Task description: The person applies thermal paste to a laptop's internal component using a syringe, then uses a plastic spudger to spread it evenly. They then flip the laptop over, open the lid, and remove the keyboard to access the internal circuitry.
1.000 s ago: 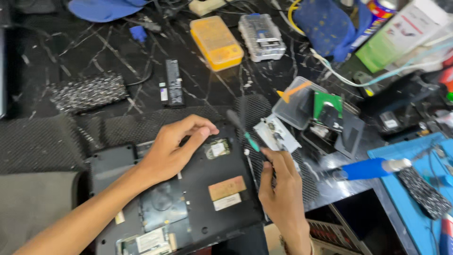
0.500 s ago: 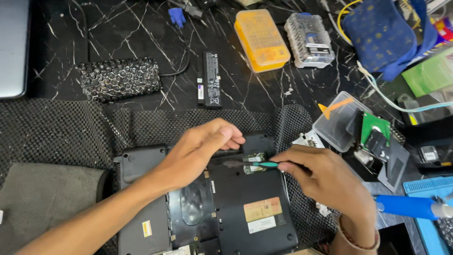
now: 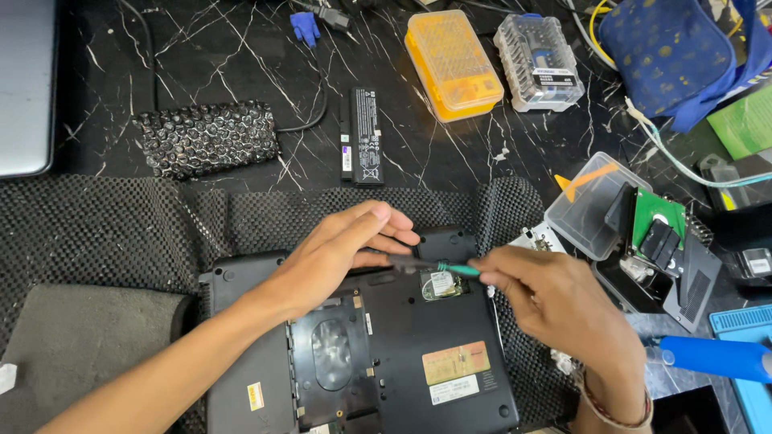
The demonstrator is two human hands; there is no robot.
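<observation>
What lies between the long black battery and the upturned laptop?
In the head view, a strip of bare marble tabletop, then black mesh mat, separates the battery from the laptop.

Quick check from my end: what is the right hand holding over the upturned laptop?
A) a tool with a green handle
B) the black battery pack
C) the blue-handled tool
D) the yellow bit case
A: the right hand pinches a thin green-handled tool whose tip reaches toward the left hand on the laptop; the other three items lie untouched elsewhere on the bench.
</observation>
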